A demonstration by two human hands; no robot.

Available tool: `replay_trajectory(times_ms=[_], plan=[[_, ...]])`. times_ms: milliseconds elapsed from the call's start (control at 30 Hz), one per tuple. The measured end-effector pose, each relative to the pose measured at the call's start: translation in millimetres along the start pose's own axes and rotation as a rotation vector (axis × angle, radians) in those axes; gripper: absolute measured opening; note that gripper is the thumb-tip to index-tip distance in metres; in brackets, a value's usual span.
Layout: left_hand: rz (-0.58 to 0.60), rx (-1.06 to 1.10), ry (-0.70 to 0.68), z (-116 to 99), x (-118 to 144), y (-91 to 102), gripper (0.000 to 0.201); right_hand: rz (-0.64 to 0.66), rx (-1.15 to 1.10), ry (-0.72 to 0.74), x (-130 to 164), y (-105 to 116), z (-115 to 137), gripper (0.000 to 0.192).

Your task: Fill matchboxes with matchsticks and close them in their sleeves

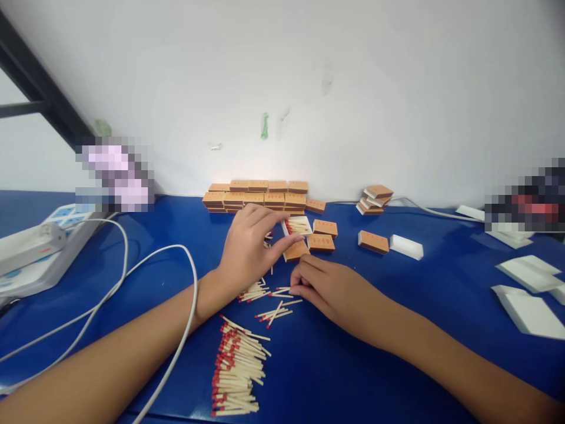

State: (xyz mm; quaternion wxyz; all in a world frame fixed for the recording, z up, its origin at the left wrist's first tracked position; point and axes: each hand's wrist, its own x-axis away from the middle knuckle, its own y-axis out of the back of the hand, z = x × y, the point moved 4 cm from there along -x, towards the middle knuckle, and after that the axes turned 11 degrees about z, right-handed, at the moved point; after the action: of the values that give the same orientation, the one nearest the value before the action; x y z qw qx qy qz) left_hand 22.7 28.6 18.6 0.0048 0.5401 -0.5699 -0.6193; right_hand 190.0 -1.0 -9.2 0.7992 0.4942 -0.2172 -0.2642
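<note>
because the nearest matches (pixel 241 365) lie bundled, heads mostly leftward, they look arranged for easy gathering. the right hand (pixel 329 288) is pinched narrow beside loose sticks (pixel 273 314); whether it grips any, i cannot tell. farther, the left hand (pixel 247 244) holds a match-filled tray (pixel 299 227) between spread thumb and fingers, probably for steadiness. stacked matchboxes (pixel 255 200) line the wall (pixel 353 118), likely saving room.

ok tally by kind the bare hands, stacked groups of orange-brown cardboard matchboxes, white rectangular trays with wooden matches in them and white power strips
Hands: 2 (left hand, right hand)
Matchbox stacks: 2 (long row, small stack)
Tray with matches: 1
Power strip: 1
Total: 6
</note>
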Motion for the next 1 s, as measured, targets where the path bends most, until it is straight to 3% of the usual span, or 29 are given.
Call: replay_trajectory(times_ms=[167,333,600,800,1000], plan=[[0.022,-0.005,-0.01,1,1,-0.5,0.035,-0.095,0.168,0.054,0,4,-10,0.006],[0.018,-0.011,0.003,5,1,-0.7,0.037,-0.242,0.19,0.086,3,22,-21,0.011],[0.053,0.065,-0.029,-1,3,-6.3,0.039,-0.597,-0.207,0.061,8,45,-30,0.015],[0.082,0.145,-0.095,-14,3,-7.1,0.039,-0.629,-0.093,0.044,11,43,-23,0.013],[0.076,0.133,-0.058,-9,2,-6.9,0.039,-0.629,-0.043,0.054,12,48,-30,0.012]])
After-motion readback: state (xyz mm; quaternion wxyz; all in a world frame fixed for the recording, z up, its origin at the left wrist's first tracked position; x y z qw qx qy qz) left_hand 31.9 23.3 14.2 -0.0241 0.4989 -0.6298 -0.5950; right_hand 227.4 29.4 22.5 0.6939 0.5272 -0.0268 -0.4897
